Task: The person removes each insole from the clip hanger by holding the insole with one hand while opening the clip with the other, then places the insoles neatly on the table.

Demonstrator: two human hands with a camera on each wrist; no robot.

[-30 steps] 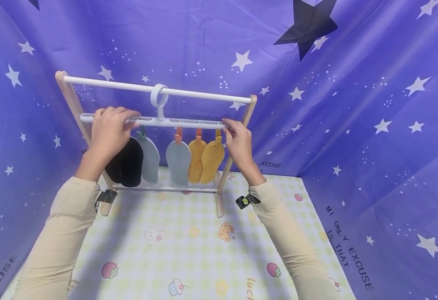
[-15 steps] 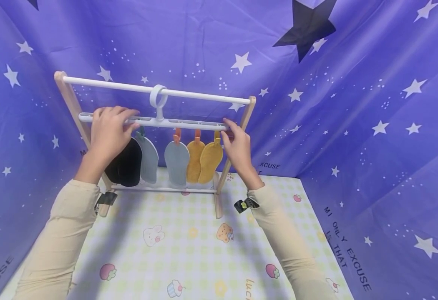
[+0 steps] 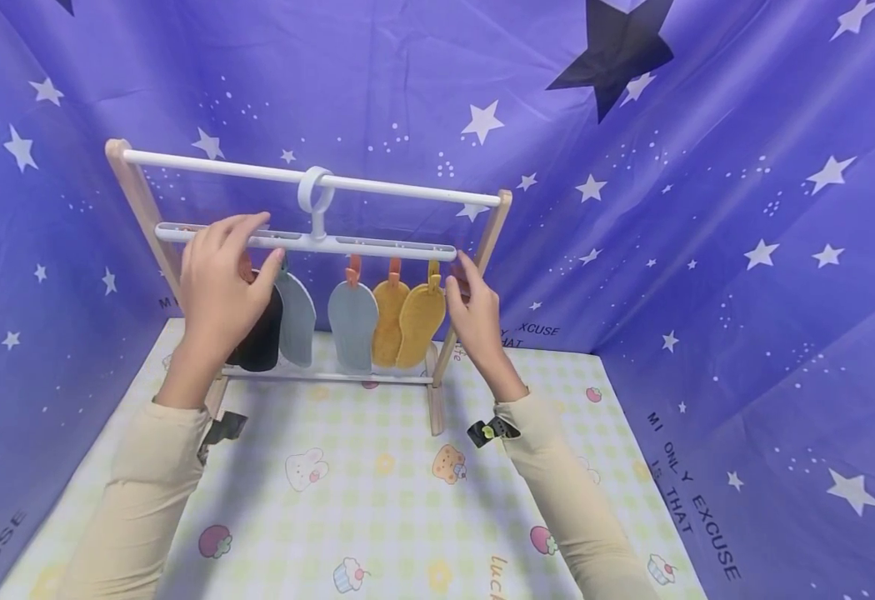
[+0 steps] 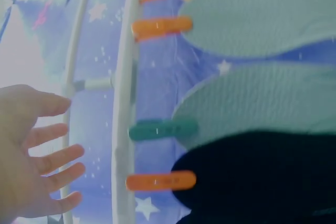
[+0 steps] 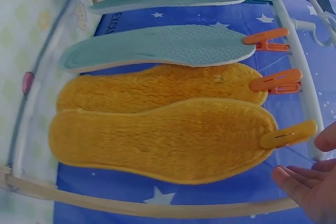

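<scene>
As seen from above, found white hanger (image 3: 385, 247) hanging from top rod (image 3: 407, 190) of rack (image 3: 137, 196), on checked cloth (image 3: 385, 529). Noted black insole (image 3: 262, 343) clipped beneath at left, blue insoles (image 3: 353, 329) in middle, yellow insoles (image 3: 422, 325) at right. Observed left hand (image 3: 218, 283) at near side of hanger's left half, with spread fingers and slack grip, holding nothing. Observed right hand (image 3: 477, 304) just beside hanger's right end, with thumb and fingers parted, holding nothing; could not confirm contact with hanger.

1 head view from above, forward and down; 2 close wrist views, blue-grey insoles (image 4: 257, 19) in both
</scene>
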